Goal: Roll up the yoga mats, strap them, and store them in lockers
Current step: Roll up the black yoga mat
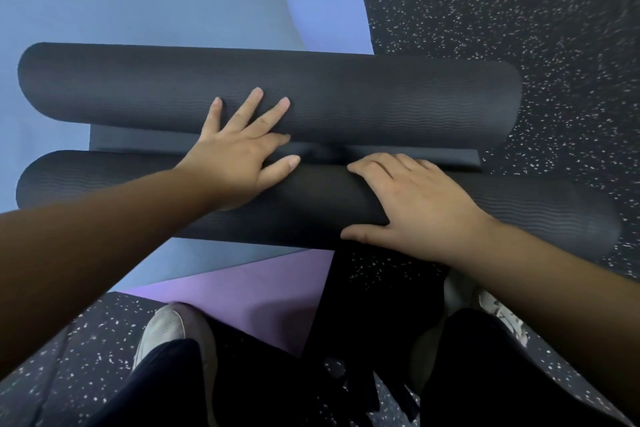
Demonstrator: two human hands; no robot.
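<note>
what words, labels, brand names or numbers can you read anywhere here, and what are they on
None: no readable text, label, brand or number shows anywhere in this view.
The two dark rolled mats, far and near, carry only a wavy ribbed texture.
The blue mat and purple mat are plain.
The speckled floor and the grey shoe show no legible marks.

Two dark rolled mats lie side by side across the floor: the far roll and the near roll. The channel between them is narrow — the left hand and right hand occupy its middle. Flat blue mat and purple mat surfaces are low and passable. Open floor lies right of the rolls — shoes and knees block the near edge.
</note>
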